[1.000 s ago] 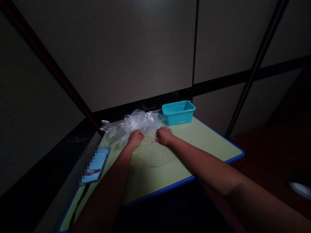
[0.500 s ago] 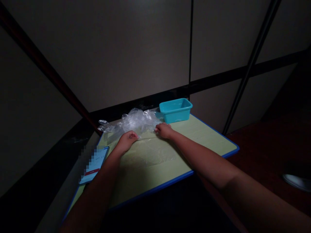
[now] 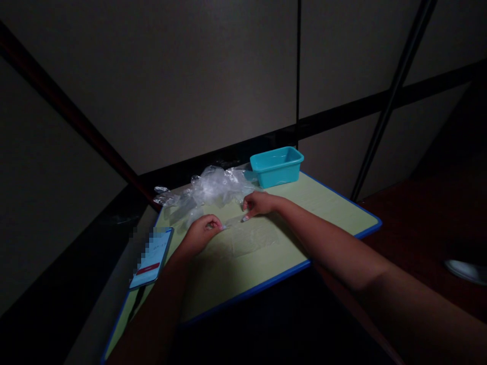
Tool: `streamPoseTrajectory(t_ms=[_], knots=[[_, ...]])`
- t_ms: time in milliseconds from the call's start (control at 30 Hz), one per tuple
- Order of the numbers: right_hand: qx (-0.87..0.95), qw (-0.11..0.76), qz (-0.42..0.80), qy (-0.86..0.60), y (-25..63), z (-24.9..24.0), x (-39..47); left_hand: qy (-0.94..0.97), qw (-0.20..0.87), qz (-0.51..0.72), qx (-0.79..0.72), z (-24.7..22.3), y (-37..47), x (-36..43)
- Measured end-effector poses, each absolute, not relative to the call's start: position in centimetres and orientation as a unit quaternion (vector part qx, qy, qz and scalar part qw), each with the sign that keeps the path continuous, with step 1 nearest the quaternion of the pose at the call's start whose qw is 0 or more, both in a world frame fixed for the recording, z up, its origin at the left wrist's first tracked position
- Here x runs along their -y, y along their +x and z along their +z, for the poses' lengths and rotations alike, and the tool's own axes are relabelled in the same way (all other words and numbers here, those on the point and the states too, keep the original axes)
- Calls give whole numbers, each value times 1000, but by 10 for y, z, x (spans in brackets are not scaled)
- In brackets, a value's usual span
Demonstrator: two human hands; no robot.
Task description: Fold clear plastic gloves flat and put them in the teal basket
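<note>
Your left grip (image 3: 201,234) pinches the edge of the thin, clear plastic sheet (image 3: 254,238) lying on the pale-green, blue-edged surface (image 3: 327,208); your right grip (image 3: 259,203) is parted, thumb at that edge. From the sheet, the crumpled clear plastic heap (image 3: 215,185) sits at eleven o'clock, the turquoise plastic basin (image 3: 279,175) at one.

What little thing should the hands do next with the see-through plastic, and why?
Maybe the right hand should pinch the near edge of the clear plastic sheet: its thumb is beside that edge, with its fingers apart from the thumb, while the left hand seems to pinch there.
</note>
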State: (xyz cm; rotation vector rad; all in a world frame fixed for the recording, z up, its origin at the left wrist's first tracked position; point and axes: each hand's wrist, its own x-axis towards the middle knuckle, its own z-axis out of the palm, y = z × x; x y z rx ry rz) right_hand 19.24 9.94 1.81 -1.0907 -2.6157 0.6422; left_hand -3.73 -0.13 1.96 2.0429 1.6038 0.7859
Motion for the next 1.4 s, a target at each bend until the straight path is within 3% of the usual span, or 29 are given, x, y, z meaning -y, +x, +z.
streamPoseTrajectory(t_ms=[400, 600, 800, 1067, 1400], knots=[[875, 113, 135, -451, 201, 29, -96, 776, 177, 241, -556, 23, -38, 4], [857, 148, 106, -482, 209, 34, -100, 785, 59, 287, -546, 17, -40, 0], [892, 163, 92, -411, 200, 29, -87, 812, 67, 56, -577, 3, -34, 2], [936, 9, 183, -301, 176, 15, -51, 792, 76, -28, -605, 6, -30, 6], [947, -3, 151, -283, 167, 4, -41, 797, 95, -22, -596, 1, -31, 4]])
